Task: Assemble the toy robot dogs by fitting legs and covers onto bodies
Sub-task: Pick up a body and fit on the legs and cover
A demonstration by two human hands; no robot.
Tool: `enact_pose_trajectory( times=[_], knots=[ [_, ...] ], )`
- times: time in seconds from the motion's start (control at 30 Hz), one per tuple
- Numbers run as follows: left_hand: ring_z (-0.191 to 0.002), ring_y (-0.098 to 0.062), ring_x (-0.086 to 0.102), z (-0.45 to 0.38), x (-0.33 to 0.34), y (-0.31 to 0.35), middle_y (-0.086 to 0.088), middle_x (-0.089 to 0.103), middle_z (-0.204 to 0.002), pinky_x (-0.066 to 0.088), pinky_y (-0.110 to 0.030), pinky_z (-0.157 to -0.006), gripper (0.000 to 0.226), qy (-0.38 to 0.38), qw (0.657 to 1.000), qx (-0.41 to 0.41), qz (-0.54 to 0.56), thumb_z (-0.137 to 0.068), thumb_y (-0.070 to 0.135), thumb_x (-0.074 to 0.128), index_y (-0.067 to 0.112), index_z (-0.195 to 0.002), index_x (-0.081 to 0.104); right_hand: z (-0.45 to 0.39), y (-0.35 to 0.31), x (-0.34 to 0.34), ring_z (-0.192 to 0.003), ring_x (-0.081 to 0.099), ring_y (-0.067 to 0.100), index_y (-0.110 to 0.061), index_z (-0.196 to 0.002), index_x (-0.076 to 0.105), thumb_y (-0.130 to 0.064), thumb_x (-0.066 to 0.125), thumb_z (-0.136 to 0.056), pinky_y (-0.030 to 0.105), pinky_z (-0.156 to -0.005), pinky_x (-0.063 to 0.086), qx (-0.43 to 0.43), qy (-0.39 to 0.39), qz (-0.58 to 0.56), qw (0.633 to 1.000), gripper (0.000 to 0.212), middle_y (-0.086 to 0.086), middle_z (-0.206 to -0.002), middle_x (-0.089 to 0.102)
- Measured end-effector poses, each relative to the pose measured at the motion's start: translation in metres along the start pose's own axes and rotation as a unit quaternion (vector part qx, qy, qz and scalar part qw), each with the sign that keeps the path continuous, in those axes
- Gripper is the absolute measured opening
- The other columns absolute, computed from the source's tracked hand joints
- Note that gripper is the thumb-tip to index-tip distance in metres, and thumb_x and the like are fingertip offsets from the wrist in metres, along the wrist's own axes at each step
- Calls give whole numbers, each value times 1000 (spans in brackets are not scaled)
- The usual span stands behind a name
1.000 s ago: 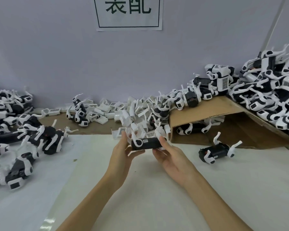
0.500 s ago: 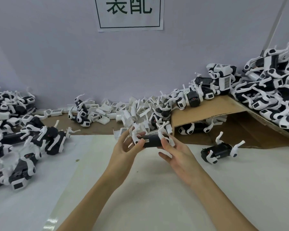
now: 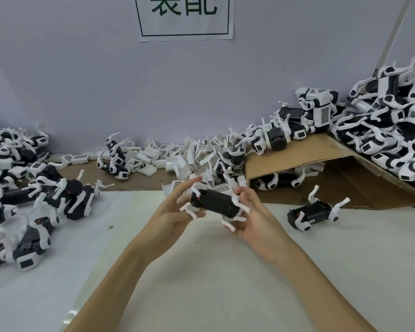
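Observation:
I hold a black toy dog body point(image 3: 215, 202) with white legs above the white table, at the centre of the view. My left hand point(image 3: 171, 212) holds its left end, thumb under and fingers reaching over the top. My right hand point(image 3: 254, 218) grips the right end, fingers curled round the body and its white legs. The body is tilted, right end lower. Motion blur hides how the legs sit.
A heap of white covers point(image 3: 177, 158) lies behind my hands. Black-and-white dogs are piled at the left point(image 3: 22, 188) and at the right point(image 3: 393, 130) on a cardboard sheet point(image 3: 304, 152). One dog point(image 3: 314, 213) lies alone right of my hands.
The body has been turned in my hands, so its right end now sits lower. Both hands shifted slightly right and kept hold of it.

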State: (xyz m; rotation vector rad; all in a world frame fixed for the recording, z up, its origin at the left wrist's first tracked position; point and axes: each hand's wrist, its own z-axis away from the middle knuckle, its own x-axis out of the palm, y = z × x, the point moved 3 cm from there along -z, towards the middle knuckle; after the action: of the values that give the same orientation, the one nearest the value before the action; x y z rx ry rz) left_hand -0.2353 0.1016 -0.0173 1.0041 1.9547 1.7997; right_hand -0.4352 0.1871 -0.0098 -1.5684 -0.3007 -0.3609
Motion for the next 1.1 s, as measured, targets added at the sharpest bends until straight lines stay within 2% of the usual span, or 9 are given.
enact_pose_trajectory(
  times=[0.07, 0.17, 0.33, 0.47, 0.63, 0.77, 0.9, 0.97, 1.1],
  knots=[
    [-135, -45, 59, 1, 1, 1, -23, 58, -145, 52, -45, -112, 86, -11, 998, -10, 62, -77, -25, 44, 23, -146, 61, 0, 1, 1, -74, 63, 24, -32, -129, 59, -18, 50, -111, 33, -71, 54, -65, 36, 109, 991, 25, 9, -109, 69],
    [-134, -47, 60, 2, 2, 2, -27, 59, -147, 55, -56, -106, 54, 17, 989, -15, 147, -79, -16, 44, 11, -118, 70, 0, -3, 0, -80, 67, 21, -29, -126, 66, -9, 51, -108, 35, -75, 57, -71, 47, 118, 989, 30, 8, -105, 73],
    [-126, -39, 65, 1, 13, 6, -29, 64, -133, 56, -53, -107, 10, 95, 988, 3, 124, -108, 20, 58, 11, -107, 62, -1, 0, 4, -87, 70, 32, -23, -116, 66, -35, 47, -110, 42, -80, 60, -77, 44, 115, 989, 24, 18, -111, 70],
    [-117, -34, 66, 2, 17, 4, -26, 61, -133, 48, -53, -117, 24, 131, 991, 38, -3, -99, 4, 67, 16, -114, 52, -4, 5, 4, -91, 73, 31, -21, -119, 66, -21, 57, -105, 42, -87, 61, -83, 31, 158, 984, 17, 22, -107, 70],
    [-117, -35, 72, 3, 16, 9, -15, 73, -127, 58, -42, -105, 45, 121, 992, 16, 32, -106, 47, 60, 19, -142, 56, 0, 1, 6, -105, 75, 27, -25, -126, 67, -26, 68, -87, 43, -99, 59, -113, 50, 150, 981, 39, 11, -113, 74],
    [-97, -39, 75, 4, 12, 8, -24, 74, -120, 62, -41, -90, 60, 174, 984, 2, -28, -99, 60, 56, 10, -130, 69, 2, 3, 8, -104, 73, 28, -29, -128, 69, -41, 79, -91, 44, -108, 52, -106, 44, 184, 976, 41, -8, -89, 73],
    [-92, -29, 76, 6, 11, 8, -13, 77, -112, 59, -32, -82, 51, 187, 975, 40, -115, -101, 67, 49, 28, -124, 73, 3, 5, 11, -77, 66, -4, -27, -135, 65, -31, 76, -94, 13, -84, 49, -105, 33, 192, 975, 42, -26, -71, 67],
    [-108, -16, 73, 7, 12, 7, 5, 75, -116, 53, -29, -91, 44, 194, 957, 68, -205, -107, 63, 40, 39, -130, 68, 4, 3, 11, -79, 65, -4, -30, -136, 64, -30, 76, -95, 13, -83, 48, -113, 42, 187, 975, 43, -26, -71, 66],
    [-112, -5, 64, 10, 21, 7, 18, 62, -122, 46, -14, -88, 39, 200, 857, 174, -442, -109, 59, 43, 39, -138, 60, 7, 2, 13, -103, 72, 13, -38, -126, 67, -38, 89, -82, 27, -92, 56, -174, 127, 217, 952, 49, -3, -111, 73]
  ],
)
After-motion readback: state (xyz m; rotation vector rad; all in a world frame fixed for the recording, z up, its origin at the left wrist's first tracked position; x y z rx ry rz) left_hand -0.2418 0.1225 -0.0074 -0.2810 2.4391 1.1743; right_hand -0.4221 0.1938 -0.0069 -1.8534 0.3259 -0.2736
